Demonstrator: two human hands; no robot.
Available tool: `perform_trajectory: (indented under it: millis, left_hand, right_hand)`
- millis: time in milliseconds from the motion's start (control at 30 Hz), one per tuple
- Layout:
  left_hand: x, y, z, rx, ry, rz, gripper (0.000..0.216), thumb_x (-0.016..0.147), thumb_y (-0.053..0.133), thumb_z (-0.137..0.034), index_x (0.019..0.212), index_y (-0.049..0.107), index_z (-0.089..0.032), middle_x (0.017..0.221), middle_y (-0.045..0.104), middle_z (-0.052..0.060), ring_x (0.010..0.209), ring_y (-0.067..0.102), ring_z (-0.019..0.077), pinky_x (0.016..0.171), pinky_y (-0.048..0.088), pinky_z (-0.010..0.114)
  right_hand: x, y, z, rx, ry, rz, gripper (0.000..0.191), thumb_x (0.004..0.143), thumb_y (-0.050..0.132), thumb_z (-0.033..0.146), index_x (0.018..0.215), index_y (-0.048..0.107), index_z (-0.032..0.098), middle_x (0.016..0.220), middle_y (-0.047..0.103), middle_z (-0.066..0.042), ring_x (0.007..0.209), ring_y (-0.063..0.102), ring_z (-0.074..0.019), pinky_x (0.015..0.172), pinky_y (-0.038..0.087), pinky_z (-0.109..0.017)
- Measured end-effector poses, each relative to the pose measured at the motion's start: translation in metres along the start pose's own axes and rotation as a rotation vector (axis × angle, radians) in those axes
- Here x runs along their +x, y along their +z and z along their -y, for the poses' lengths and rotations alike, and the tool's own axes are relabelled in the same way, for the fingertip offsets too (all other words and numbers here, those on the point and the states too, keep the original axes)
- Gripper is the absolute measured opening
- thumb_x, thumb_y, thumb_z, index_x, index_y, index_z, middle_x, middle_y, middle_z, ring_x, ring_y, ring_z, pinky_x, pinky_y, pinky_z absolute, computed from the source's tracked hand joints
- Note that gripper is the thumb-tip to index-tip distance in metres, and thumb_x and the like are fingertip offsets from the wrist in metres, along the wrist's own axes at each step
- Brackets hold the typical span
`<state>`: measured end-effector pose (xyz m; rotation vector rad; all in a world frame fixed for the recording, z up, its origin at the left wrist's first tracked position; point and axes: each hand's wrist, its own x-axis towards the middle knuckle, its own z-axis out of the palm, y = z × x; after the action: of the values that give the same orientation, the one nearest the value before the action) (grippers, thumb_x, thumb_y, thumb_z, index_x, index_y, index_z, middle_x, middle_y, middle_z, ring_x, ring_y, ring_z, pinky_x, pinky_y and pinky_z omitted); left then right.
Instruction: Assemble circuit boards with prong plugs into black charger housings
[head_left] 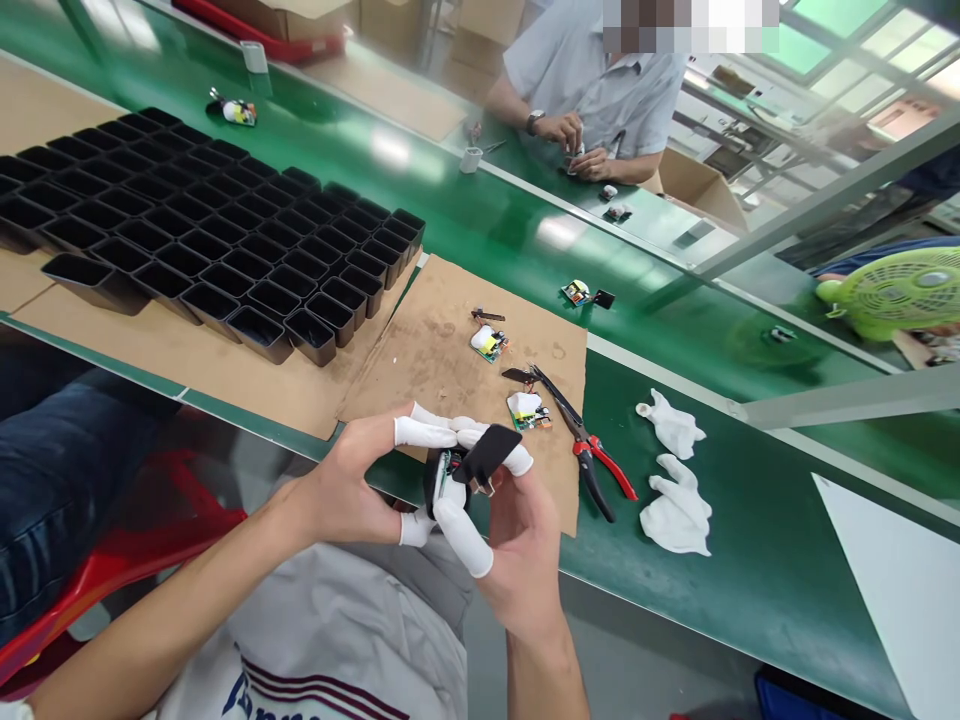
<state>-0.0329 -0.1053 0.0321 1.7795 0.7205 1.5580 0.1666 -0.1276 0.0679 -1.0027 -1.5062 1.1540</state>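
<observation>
My left hand (341, 485), with white finger cots on its fingertips, closes around a small black plastic case (431, 482) just off the table's front edge. My right hand (517, 535), also in finger cots, pinches a circuit board (450, 470) at the case's opening. A flat black plate (492, 450) is joined to this board and sticks up between the right fingers. How deep the board sits in the case is hidden by the fingers. Beyond my hands, two more boards with white-wrapped parts, a nearer one (529, 410) and a farther one (490, 343), lie on the cardboard sheet (427, 330).
Red-and-black-handled pliers (585, 445) lie at the cardboard's right side, near white gloves (679, 505). Rows of open black cases (202, 240) stand at left. Another board (577, 293) rests on the green bench behind. Across it, a person's hands (581, 150) hold a small part.
</observation>
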Motion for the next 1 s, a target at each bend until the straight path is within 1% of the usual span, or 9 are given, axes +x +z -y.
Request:
perform_trajectory:
  millis: [167,333,467,533,633,767,833,933,1000]
  left_hand:
    - [-0.004,0.002,0.005,0.008,-0.032,0.002,0.069,0.075,0.092,-0.008,0.139,0.074,-0.022,0.131,0.085,0.014,0.113,0.086,0.0308,0.096,0.072,0.042]
    - [-0.01,0.003,0.012,-0.01,-0.104,-0.012,0.071,0.07,0.087,-0.005,0.138,0.076,-0.022,0.131,0.085,0.012,0.109,0.085,0.0278,0.096,0.071,0.041]
    - [-0.012,0.003,0.016,0.036,-0.14,-0.014,0.074,0.066,0.089,-0.005,0.138,0.076,-0.023,0.133,0.086,0.012,0.115,0.085,0.0306,0.101,0.071,0.042]
    - [-0.012,0.004,0.016,0.041,-0.156,-0.029,0.072,0.067,0.09,-0.006,0.136,0.076,-0.022,0.131,0.086,0.013,0.114,0.086,0.0306,0.1,0.072,0.041]
    - [-0.011,0.005,0.015,0.067,-0.174,-0.076,0.066,0.07,0.089,-0.009,0.133,0.074,-0.02,0.125,0.086,0.011,0.107,0.087,0.0275,0.096,0.072,0.038]
    - [-0.013,0.007,0.014,0.136,-0.166,-0.122,0.063,0.072,0.087,-0.011,0.132,0.073,-0.021,0.125,0.087,0.01,0.109,0.087,0.0272,0.099,0.071,0.038]
    - [-0.013,0.007,0.014,0.181,-0.158,-0.136,0.063,0.073,0.087,-0.011,0.134,0.073,-0.021,0.125,0.086,0.01,0.109,0.087,0.0282,0.099,0.071,0.04]
    - [-0.013,0.006,0.014,0.28,-0.129,-0.127,0.065,0.074,0.085,-0.011,0.137,0.072,-0.02,0.126,0.085,0.012,0.114,0.086,0.0312,0.101,0.071,0.043]
    - [-0.011,0.007,0.012,0.348,-0.102,-0.121,0.064,0.078,0.083,-0.01,0.139,0.072,-0.021,0.13,0.084,0.013,0.119,0.084,0.0323,0.103,0.07,0.045]
  right_hand:
    - [0.003,0.002,-0.004,-0.014,0.044,-0.021,0.039,0.093,0.095,0.036,0.127,0.078,0.03,0.134,0.08,-0.007,0.115,0.076,-0.0253,0.102,0.066,-0.04]
    - [-0.001,0.01,-0.017,-0.026,0.041,-0.091,0.053,0.088,0.098,0.029,0.136,0.074,0.03,0.139,0.079,-0.009,0.129,0.075,-0.0288,0.117,0.063,-0.047]
    - [-0.008,0.016,-0.028,-0.061,-0.007,-0.165,0.041,0.099,0.084,0.03,0.139,0.074,0.028,0.141,0.077,-0.012,0.134,0.074,-0.0298,0.122,0.061,-0.051]
    - [-0.01,0.019,-0.032,-0.075,-0.042,-0.159,0.045,0.101,0.081,0.03,0.145,0.072,0.028,0.146,0.074,-0.013,0.139,0.072,-0.0302,0.123,0.061,-0.05]
    - [-0.011,0.021,-0.035,-0.079,-0.064,-0.158,0.049,0.1,0.083,0.025,0.148,0.072,0.029,0.147,0.074,-0.012,0.135,0.075,-0.0277,0.119,0.064,-0.047]
    - [-0.015,0.024,-0.034,-0.118,-0.067,-0.2,0.045,0.102,0.082,0.02,0.145,0.074,0.029,0.139,0.08,-0.011,0.129,0.08,-0.0261,0.117,0.067,-0.047]
    - [-0.017,0.024,-0.035,-0.207,-0.135,-0.24,0.047,0.099,0.085,0.018,0.144,0.076,0.029,0.14,0.081,-0.012,0.132,0.08,-0.028,0.116,0.068,-0.049]
    - [-0.017,0.024,-0.039,-0.309,-0.257,-0.27,0.052,0.093,0.09,0.013,0.141,0.08,0.032,0.136,0.084,-0.009,0.126,0.082,-0.0273,0.107,0.071,-0.044]
    - [-0.015,0.026,-0.042,-0.289,-0.264,-0.308,0.045,0.093,0.091,0.013,0.132,0.085,0.032,0.129,0.087,-0.008,0.12,0.084,-0.0263,0.103,0.071,-0.042]
